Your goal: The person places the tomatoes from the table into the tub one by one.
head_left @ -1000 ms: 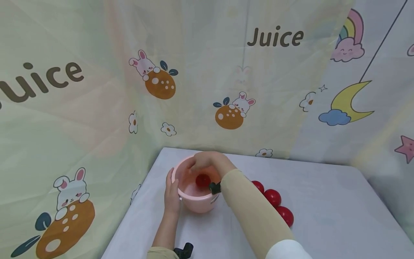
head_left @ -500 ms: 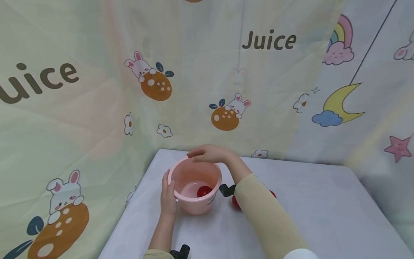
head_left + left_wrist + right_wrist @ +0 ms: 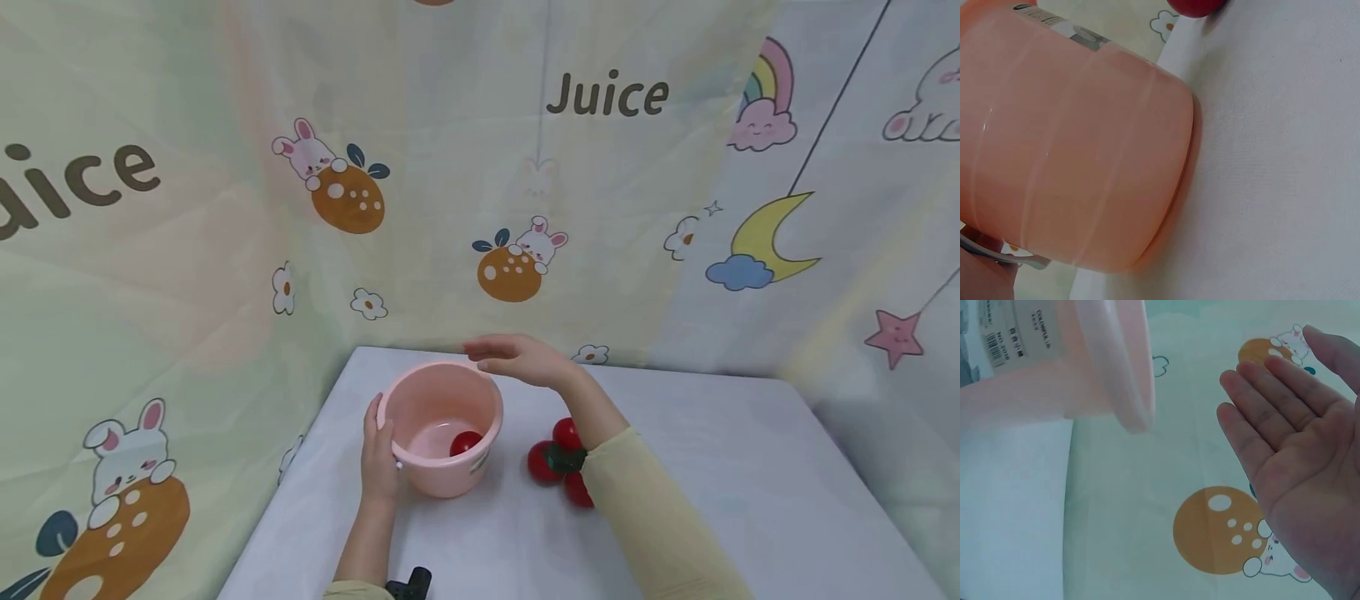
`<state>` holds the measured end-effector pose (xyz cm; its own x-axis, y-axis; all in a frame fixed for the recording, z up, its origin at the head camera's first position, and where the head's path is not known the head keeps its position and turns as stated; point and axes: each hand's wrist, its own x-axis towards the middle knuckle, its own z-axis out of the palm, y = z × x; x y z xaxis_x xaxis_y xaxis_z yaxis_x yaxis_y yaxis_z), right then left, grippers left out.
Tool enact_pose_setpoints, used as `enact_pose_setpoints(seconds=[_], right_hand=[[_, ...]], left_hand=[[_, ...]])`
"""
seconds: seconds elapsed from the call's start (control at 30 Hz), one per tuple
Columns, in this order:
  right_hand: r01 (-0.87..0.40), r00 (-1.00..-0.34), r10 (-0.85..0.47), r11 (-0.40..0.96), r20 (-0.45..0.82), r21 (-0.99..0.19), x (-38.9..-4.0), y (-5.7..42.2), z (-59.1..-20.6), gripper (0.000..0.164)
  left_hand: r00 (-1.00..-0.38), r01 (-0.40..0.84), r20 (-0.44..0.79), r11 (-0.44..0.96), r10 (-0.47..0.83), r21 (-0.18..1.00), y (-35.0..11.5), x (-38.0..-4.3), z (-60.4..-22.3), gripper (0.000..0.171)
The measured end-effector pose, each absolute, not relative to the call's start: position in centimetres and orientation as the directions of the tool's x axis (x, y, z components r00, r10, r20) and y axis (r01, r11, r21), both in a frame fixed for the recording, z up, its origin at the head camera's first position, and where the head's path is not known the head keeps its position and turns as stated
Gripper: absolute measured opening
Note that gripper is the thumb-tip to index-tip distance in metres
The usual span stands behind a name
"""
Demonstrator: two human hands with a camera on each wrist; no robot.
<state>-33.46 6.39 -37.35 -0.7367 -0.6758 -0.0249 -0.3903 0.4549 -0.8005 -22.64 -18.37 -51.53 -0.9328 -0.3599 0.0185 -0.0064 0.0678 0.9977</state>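
A pink plastic bucket [image 3: 442, 481] stands on the white table, with one shiny red ball [image 3: 465, 442] lying at its bottom. My left hand [image 3: 380, 467] holds the bucket's left side, thumb near the rim. In the left wrist view, its fingers are by the bucket's grey handle [image 3: 997, 253]. To the right and above the rim, my right hand [image 3: 525, 360] hovers with nothing in it. The right wrist view shows its palm [image 3: 1310, 469] bare and its fingers extended, apart from the bucket's rim [image 3: 1125, 375].
Right of the bucket, several red balls [image 3: 543, 462] cluster on the table, partly covered by the right wrist's black camera mount [image 3: 564, 458]. A printed cloth [image 3: 420, 192] with rabbits and oranges hangs behind and at the left of the table [image 3: 750, 500].
My right hand has come up out of the bucket and moved right, away from the rim. The left hand stays on the bucket. The ball cluster shows more now.
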Motion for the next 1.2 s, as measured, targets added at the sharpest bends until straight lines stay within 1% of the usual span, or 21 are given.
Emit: enact_pose_setpoints(seconds=[0.3,0.47,0.73,1.03,1.2], right_hand=[[-0.367,-0.755,-0.656,0.432,-0.008,-0.824,-32.6,8.5,-37.8,0.049],[-0.346,-0.776,-0.631,0.432,-0.004,-0.833,-32.5,9.7,-38.3,0.048],[-0.320,-0.796,-0.604,0.389,0.023,-0.864,-32.0,11.7,-39.3,0.050],[-0.287,-0.835,-0.550,0.414,0.014,-0.864,-30.6,13.6,-39.8,0.059],[-0.281,-0.846,-0.533,0.416,0.019,-0.865,-30.0,14.8,-40.2,0.059]], left_hand=[[-0.935,-0.005,0.012,0.047,-0.355,0.999,-18.4,-22.4,-51.3,0.046],[-0.940,-0.008,0.006,0.038,-0.340,0.999,-18.5,-22.2,-51.1,0.046],[-0.942,-0.009,0.008,0.048,-0.336,0.999,-18.5,-22.3,-51.3,0.046],[-0.942,-0.007,0.005,0.035,-0.336,0.999,-18.5,-22.2,-51.4,0.046],[-0.940,0.000,0.013,0.036,-0.342,0.999,-18.5,-22.2,-51.3,0.046]])
